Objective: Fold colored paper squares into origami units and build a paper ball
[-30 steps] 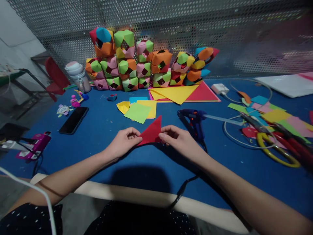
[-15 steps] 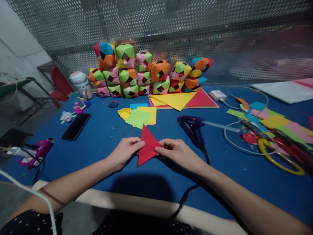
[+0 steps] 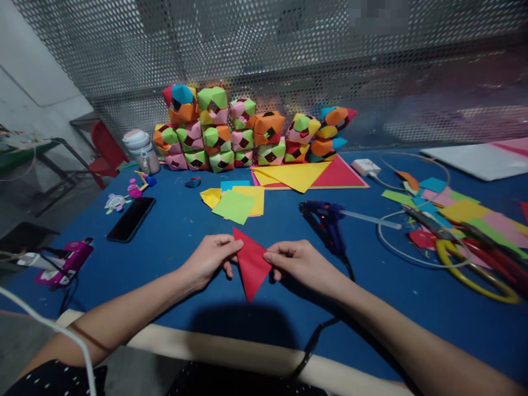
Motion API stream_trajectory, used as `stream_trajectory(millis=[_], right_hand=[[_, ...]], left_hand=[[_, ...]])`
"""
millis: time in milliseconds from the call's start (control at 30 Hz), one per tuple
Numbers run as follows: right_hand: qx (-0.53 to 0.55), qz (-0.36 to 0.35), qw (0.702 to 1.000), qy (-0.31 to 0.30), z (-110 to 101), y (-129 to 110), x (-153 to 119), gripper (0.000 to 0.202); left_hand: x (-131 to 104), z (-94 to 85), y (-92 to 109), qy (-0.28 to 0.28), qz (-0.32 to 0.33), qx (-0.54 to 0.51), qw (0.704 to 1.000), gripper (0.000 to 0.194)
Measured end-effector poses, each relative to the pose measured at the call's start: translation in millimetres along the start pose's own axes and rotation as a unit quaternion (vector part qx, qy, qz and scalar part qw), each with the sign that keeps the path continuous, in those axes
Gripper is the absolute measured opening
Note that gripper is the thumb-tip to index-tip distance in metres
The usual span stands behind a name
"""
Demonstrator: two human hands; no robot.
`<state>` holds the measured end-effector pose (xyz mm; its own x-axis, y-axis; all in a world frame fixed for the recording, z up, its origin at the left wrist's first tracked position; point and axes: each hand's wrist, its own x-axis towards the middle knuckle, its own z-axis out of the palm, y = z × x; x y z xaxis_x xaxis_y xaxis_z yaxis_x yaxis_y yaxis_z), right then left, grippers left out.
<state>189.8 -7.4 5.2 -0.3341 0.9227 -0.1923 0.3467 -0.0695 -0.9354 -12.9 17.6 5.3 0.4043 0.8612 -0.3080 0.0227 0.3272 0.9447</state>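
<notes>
Between my hands is a red paper triangle point(image 3: 252, 267), its longest tip pointing down toward me. My left hand point(image 3: 214, 258) pinches its upper left corner between thumb and fingers. The right corner is pinched by my right hand point(image 3: 291, 261). Just beyond the triangle, a green paper square point(image 3: 235, 207) lies over a yellow sheet point(image 3: 256, 199), beside a small folded yellow piece point(image 3: 211, 197). To the right of these rests a blue glue gun point(image 3: 330, 223) with a glue stick in its back.
Stacked folded-paper blocks point(image 3: 218, 140) stand at the back beside a bottle point(image 3: 141, 151). A phone point(image 3: 131, 219) and a purple power strip point(image 3: 66, 263) lie left. Paper scraps point(image 3: 466, 206), yellow-handled scissors point(image 3: 474, 278) and a white cable are at the right.
The red triangle has turned in my hands, so its long tip now reaches lower and its top point has tilted left. The whole view has shifted slightly.
</notes>
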Motion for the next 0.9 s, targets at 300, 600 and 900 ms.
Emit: stream_trajectory(millis=[300, 600, 900], right_hand=[[0.003, -0.025, 1.0, 0.003, 2, -3, -2, 0.032], [0.031, -0.016, 0.999, -0.02, -1, -4, -3, 0.032], [0.046, -0.007, 0.999, -0.024, 0, -5, -3, 0.033]], left_hand=[[-3, 1.6, 7, -0.008, -0.044, -0.102, 0.994, 0.019], [-5, 2.3, 10, -0.009, -0.015, -0.107, 0.994, 0.018], [4, -16.7, 17, 0.075, 0.051, -0.13, 0.987, 0.014]])
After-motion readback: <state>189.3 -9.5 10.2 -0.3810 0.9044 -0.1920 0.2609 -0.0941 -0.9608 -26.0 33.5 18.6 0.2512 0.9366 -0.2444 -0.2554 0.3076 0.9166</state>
